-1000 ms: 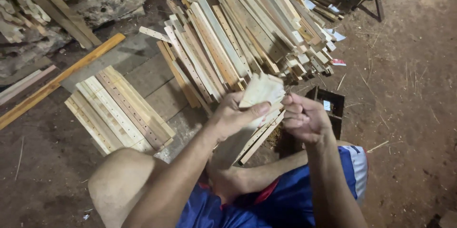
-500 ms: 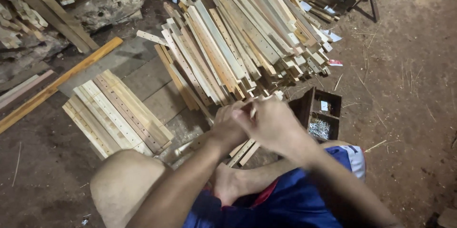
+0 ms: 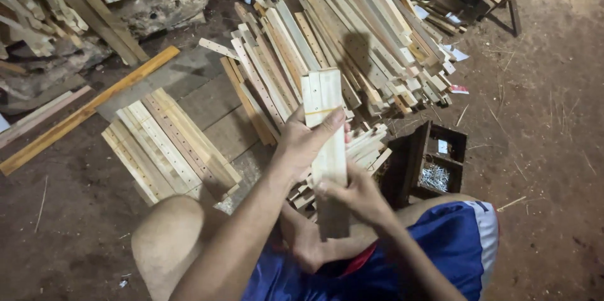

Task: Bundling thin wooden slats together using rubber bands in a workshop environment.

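Seen from above, a small bundle of pale wooden slats (image 3: pixel 326 128), a moment ago low between both hands, now stands upright, the left hand (image 3: pixel 306 144) grasping its middle and the right hand (image 3: pixel 353 193) gripping its lower end, before a big slat pile (image 3: pixel 352 43) on the dirt floor (image 3: pixel 541 106).

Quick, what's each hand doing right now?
Left hand: closed on the bundle of pale wooden slats.
Right hand: closed on the same bundle, lower down.

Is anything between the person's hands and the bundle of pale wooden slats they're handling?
No. The left hand grips the banded bundle of pale wooden slats directly, and the right hand holds it lower down.
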